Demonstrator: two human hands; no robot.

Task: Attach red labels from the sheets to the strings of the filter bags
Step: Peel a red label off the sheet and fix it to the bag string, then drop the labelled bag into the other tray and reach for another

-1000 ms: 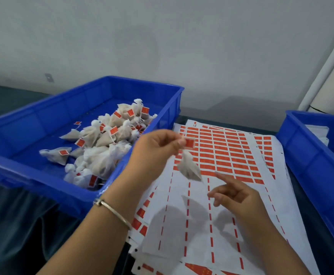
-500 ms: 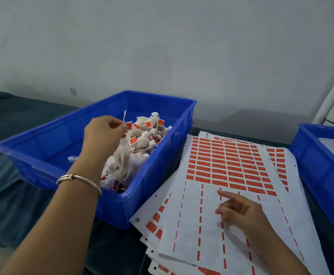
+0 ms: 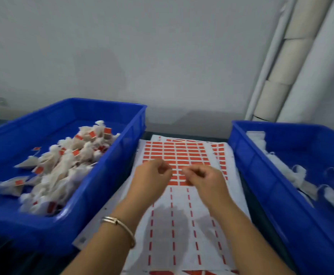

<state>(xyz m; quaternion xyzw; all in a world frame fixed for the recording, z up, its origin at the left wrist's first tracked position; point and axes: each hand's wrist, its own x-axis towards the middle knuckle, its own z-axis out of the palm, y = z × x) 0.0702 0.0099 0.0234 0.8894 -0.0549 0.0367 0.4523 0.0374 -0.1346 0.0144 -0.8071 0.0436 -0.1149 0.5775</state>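
Note:
A white label sheet (image 3: 182, 225) lies between two blue bins, its far half covered with rows of red labels (image 3: 178, 153). My left hand (image 3: 152, 175) hovers over the nearest label row with its fingers curled in, and nothing shows in it. My right hand (image 3: 204, 177) is close beside it, fingertips pinched down at the edge of the same row. Motion blur hides whether it holds a label. Filter bags with red labels (image 3: 67, 161) are piled in the left bin (image 3: 102, 185). White filter bags without labels (image 3: 293, 173) lie in the right bin (image 3: 261, 175).
More sheets lie stacked under the top one. A grey wall stands close behind the bins, with a white pipe (image 3: 281, 66) running up at the right. A metal bracelet (image 3: 120, 225) is on my left wrist. The table surface is dark.
My left hand carried a labelled bag into the left bin, let it go and came back over the sheet. My right hand moved up to the red label row. The view swung right.

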